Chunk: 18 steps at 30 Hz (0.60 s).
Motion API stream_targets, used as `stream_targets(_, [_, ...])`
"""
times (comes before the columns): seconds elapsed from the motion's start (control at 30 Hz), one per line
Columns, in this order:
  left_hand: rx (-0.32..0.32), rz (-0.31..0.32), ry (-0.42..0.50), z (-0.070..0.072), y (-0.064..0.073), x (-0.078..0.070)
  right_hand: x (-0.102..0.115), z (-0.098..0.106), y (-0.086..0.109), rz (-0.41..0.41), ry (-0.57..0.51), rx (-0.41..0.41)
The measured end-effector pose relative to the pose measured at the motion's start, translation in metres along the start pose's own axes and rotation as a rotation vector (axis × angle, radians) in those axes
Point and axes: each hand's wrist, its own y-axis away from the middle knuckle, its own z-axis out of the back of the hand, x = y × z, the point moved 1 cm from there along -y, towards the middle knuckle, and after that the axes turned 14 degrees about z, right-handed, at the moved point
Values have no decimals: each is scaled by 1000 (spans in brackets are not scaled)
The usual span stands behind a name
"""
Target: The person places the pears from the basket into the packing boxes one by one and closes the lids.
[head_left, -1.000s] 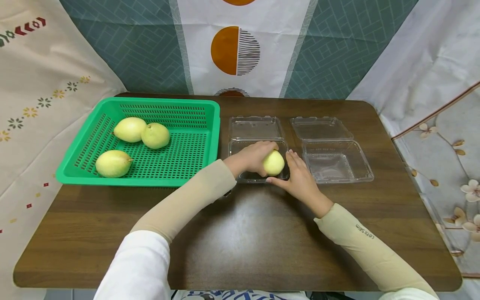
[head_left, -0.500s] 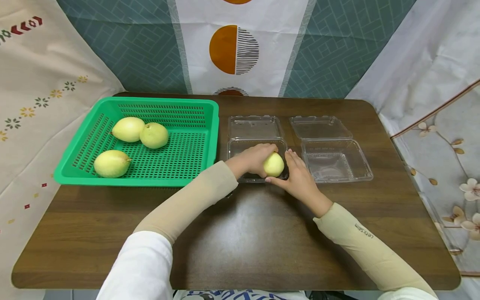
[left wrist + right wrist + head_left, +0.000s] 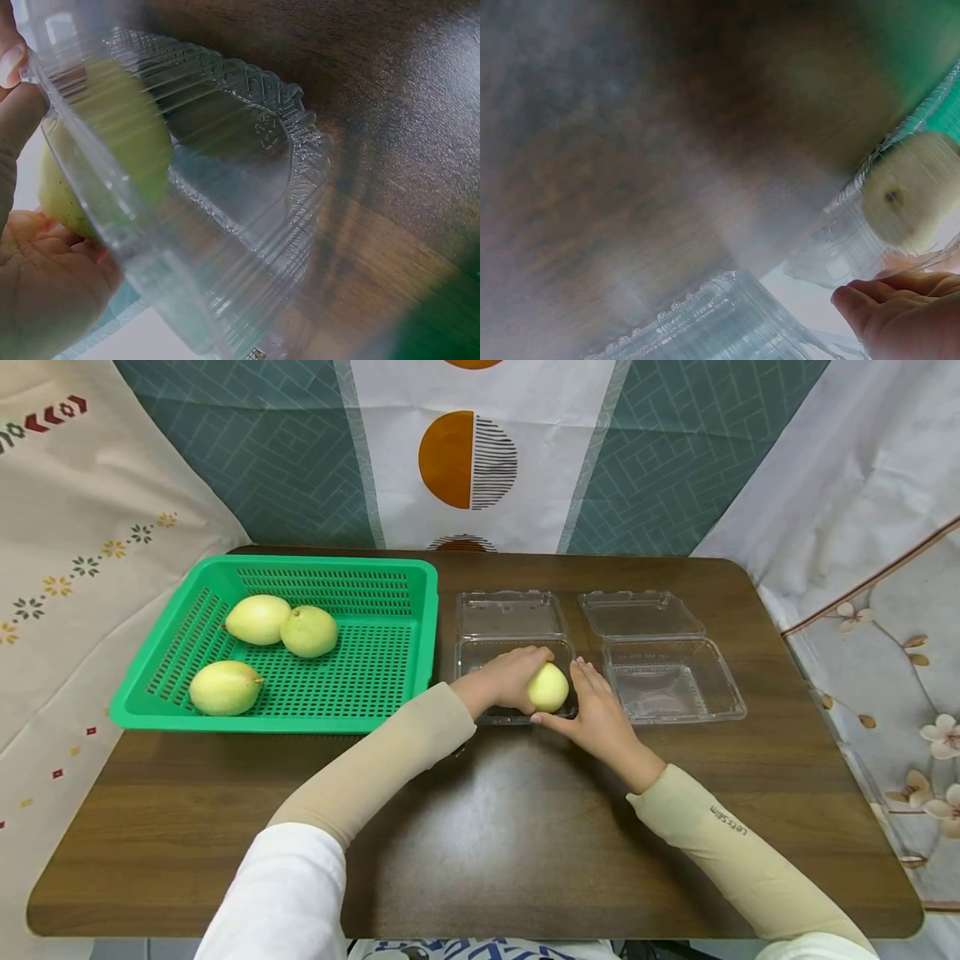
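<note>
A pale yellow-green pear [image 3: 548, 687] sits in the lower half of an open clear plastic clamshell container [image 3: 517, 647] in the head view. My left hand [image 3: 504, 678] grips the pear from its left side. On the container's right side my right hand [image 3: 597, 720] rests with fingers straight and thumb spread along the near rim. Through the clear wall, the left wrist view shows the pear [image 3: 120, 142] beside my left palm. The right wrist view has the pear's dark calyx end behind the plastic, with my right fingers [image 3: 900, 307] close below. The left hand hides part of the container.
A green slotted basket [image 3: 375, 724] on the left holds several pears, two touching [image 3: 309, 632] and one nearer the front [image 3: 226, 687]. A second open clear clamshell container [image 3: 675, 681] stands to the right. The brown wooden table [image 3: 480, 843] extends in front.
Both hands stay in place on the pear and container. The whole head view has shifted very slightly; otherwise nothing has visibly moved.
</note>
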Motion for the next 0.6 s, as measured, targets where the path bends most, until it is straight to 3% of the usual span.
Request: stream_targets(0.6, [-2,21,-5,-1,0,1,0,0,0,11,0,0])
